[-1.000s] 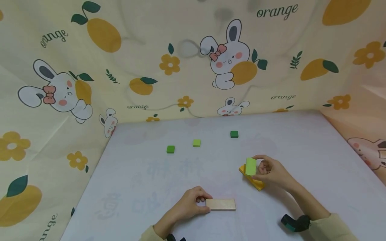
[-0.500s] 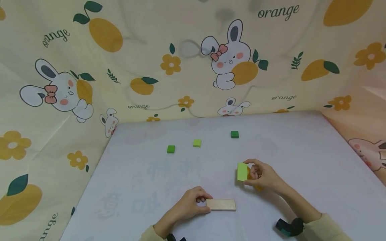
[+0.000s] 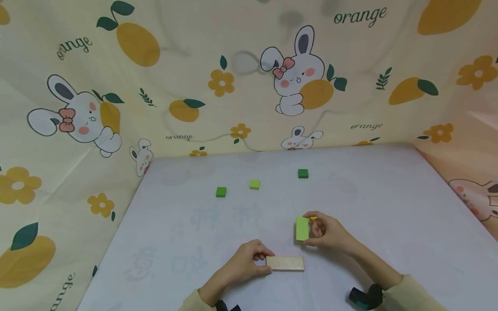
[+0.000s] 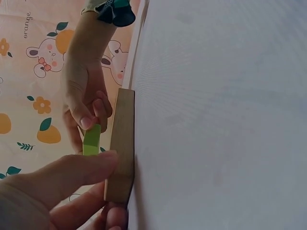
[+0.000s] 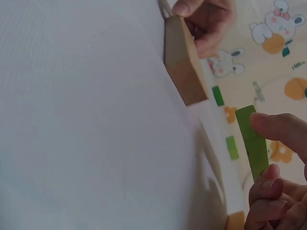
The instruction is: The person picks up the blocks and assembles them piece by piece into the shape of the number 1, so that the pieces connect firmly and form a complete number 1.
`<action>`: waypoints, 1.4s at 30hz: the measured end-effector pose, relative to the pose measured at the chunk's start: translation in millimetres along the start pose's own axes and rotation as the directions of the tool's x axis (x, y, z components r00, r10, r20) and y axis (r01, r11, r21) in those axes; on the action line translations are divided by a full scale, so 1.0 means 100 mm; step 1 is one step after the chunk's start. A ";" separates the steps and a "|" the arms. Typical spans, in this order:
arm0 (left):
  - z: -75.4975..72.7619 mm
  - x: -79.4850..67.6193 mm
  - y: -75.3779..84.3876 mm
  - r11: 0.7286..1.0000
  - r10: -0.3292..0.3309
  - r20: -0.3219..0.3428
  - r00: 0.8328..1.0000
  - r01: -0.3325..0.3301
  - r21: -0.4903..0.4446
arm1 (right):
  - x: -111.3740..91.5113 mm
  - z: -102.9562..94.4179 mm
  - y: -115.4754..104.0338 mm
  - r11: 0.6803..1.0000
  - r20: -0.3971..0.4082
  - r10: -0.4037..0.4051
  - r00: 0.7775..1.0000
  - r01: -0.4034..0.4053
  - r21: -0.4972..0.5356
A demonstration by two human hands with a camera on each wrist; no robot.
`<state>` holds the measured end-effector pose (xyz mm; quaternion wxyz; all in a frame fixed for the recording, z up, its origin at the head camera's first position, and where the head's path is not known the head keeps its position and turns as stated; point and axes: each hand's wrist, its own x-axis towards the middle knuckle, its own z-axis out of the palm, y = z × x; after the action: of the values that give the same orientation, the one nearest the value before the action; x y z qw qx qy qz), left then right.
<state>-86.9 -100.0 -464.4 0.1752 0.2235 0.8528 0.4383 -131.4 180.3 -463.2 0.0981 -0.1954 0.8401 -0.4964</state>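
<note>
My left hand pinches the left end of a plain wooden block on the white table, thumb in front and fingers behind. My right hand holds a light green rectangular block by its two ends, between thumb and forefinger, beyond the wooden block. In the right wrist view the green block is raised off the tabletop. Behind the right hand lies a yellow block, nearly all hidden in the head view; an end of this yellow block shows at the bottom of the right wrist view.
Farther back on the table sit three small square blocks: a mid-green block, a light green block and a dark green block. A printed curtain with rabbits and oranges surrounds the table's back and sides.
My right hand has carried the light green block left and toward me, off from over the yellow block, which is now mostly hidden. My left hand and the wooden block have stayed put.
</note>
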 end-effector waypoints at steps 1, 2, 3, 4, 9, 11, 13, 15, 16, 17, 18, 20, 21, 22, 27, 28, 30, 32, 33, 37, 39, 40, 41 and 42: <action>0.00 0.00 -0.01 1.000 0.002 0.001 1.000 -0.002 0.001 | 0.01 0.02 0.01 1.000 0.004 -0.011 1.000 0.011 0.001; 0.00 0.01 -0.01 1.000 0.002 0.001 1.000 -0.002 0.003 | 0.01 0.03 0.02 1.000 0.006 -0.019 1.000 0.019 0.001; 0.01 0.02 -0.02 1.000 0.002 0.002 1.000 -0.002 0.005 | 0.02 0.05 0.02 1.000 0.009 -0.023 1.000 0.023 0.002; 0.01 0.02 -0.02 1.000 0.003 0.002 1.000 -0.003 0.004 | 0.02 0.06 0.03 1.000 0.014 -0.026 1.000 0.026 0.003; 0.00 0.02 -0.03 1.000 -0.006 0.008 1.000 0.006 -0.008 | 0.05 0.13 0.03 1.000 0.043 -0.016 0.999 0.016 0.006; 0.00 0.02 -0.03 1.000 -0.012 0.012 1.000 0.012 -0.013 | 0.06 0.16 0.02 1.000 0.050 -0.026 0.998 0.025 0.009; 0.00 0.02 -0.02 1.000 -0.013 0.014 1.000 0.013 -0.016 | 0.07 0.20 0.02 0.999 0.060 -0.032 0.998 0.031 0.018; 0.00 0.01 -0.02 1.000 -0.013 0.013 1.000 0.013 -0.013 | 0.08 0.22 0.02 0.999 0.074 -0.032 0.997 0.030 0.030; 0.00 0.01 -0.02 1.000 -0.014 0.012 1.000 0.014 -0.011 | 0.08 0.24 0.02 0.999 0.081 -0.031 0.996 0.028 0.035; 0.00 0.01 -0.02 1.000 -0.013 0.011 1.000 0.013 -0.007 | 0.09 0.25 0.02 0.999 0.088 -0.029 0.996 0.026 0.041; 0.00 0.01 -0.02 1.000 -0.012 0.011 1.000 0.012 -0.006 | 0.09 0.25 0.01 0.999 0.095 -0.027 0.995 0.023 0.045; 0.00 0.02 -0.02 1.000 -0.012 0.010 1.000 0.012 -0.004 | 0.10 0.27 0.01 0.998 0.101 -0.033 0.994 0.028 0.051; 0.00 0.02 -0.02 1.000 -0.011 0.010 1.000 0.011 -0.004 | 0.10 0.28 0.00 0.998 0.103 -0.041 0.994 0.036 0.052; 0.00 0.02 -0.03 1.000 -0.009 0.010 1.000 0.009 -0.003 | 0.11 0.28 0.00 0.998 0.105 -0.048 0.993 0.043 0.052; 0.00 0.03 -0.04 1.000 -0.001 0.013 1.000 0.001 0.005 | 0.11 0.32 -0.02 0.997 0.128 -0.050 0.990 0.043 0.059; 0.00 0.03 -0.04 1.000 0.000 0.013 1.000 0.000 0.008 | 0.11 0.33 -0.02 0.997 0.135 -0.048 0.990 0.040 0.063; 0.00 0.03 -0.05 1.000 0.001 0.013 1.000 -0.001 0.009 | 0.12 0.34 -0.03 0.997 0.145 -0.040 0.989 0.031 0.064; 0.00 0.03 -0.05 1.000 0.002 0.012 1.000 -0.002 0.011 | 0.12 0.35 -0.03 0.998 0.152 -0.036 0.988 0.027 0.060; 0.00 0.03 -0.05 1.000 0.002 0.011 1.000 -0.003 0.011 | 0.12 0.36 -0.03 0.998 0.154 -0.035 0.987 0.026 0.057; 0.00 0.03 -0.05 1.000 0.000 0.011 1.000 0.000 0.007 | 0.12 0.36 -0.02 0.999 0.159 -0.036 0.987 0.030 0.043; 0.00 0.03 -0.05 1.000 -0.001 0.011 1.000 0.001 0.004 | 0.12 0.37 -0.02 0.999 0.164 -0.039 0.986 0.033 0.041; 0.00 0.03 -0.05 1.000 -0.002 0.012 1.000 0.002 0.003 | 0.12 0.37 -0.02 0.998 0.166 -0.042 0.985 0.035 0.042; 0.00 0.03 -0.04 1.000 -0.003 0.012 1.000 0.003 0.001 | 0.12 0.37 -0.02 0.999 0.169 -0.043 0.985 0.037 0.040; 0.00 0.03 -0.04 1.000 -0.003 0.013 1.000 0.003 -0.001 | 0.12 0.36 -0.03 0.999 0.172 -0.037 0.984 0.030 0.040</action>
<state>-90.1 -100.7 -468.1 0.1816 0.2248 0.8519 0.4368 -128.5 145.1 -478.1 0.1659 -0.2501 0.8156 -0.4948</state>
